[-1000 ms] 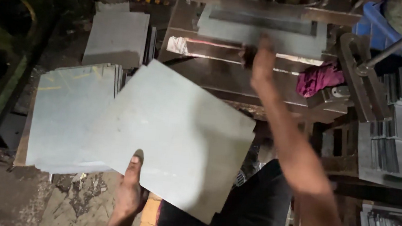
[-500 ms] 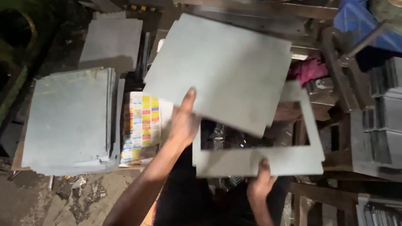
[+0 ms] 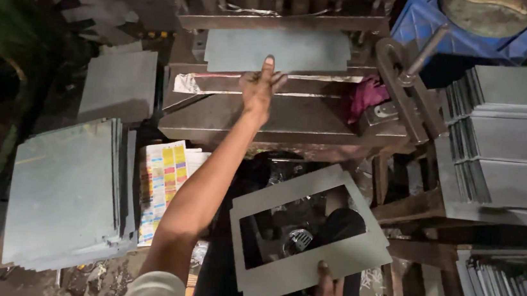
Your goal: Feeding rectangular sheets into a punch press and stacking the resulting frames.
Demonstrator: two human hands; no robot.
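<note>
My left hand [image 3: 257,88] reaches forward with fingers spread flat on a grey metal sheet [image 3: 277,49] that lies in the press machine [image 3: 292,115]. My right hand [image 3: 328,294] grips the near edge of a grey metal frame [image 3: 306,236], a sheet with a rectangular hole cut out of its middle, held low over my lap. Through the hole I see dark parts under the machine.
A stack of grey metal sheets [image 3: 66,193] lies at the left, with a colourful printed paper [image 3: 162,183] beside it. More sheet stacks [image 3: 509,136] fill the right side. A pink rag [image 3: 364,96] rests on the machine. A blue crate [image 3: 462,25] sits at the far right.
My left hand has carried the solid sheet forward and laid it in the press. My right hand has pulled the cut-out frame nearer and lower.
</note>
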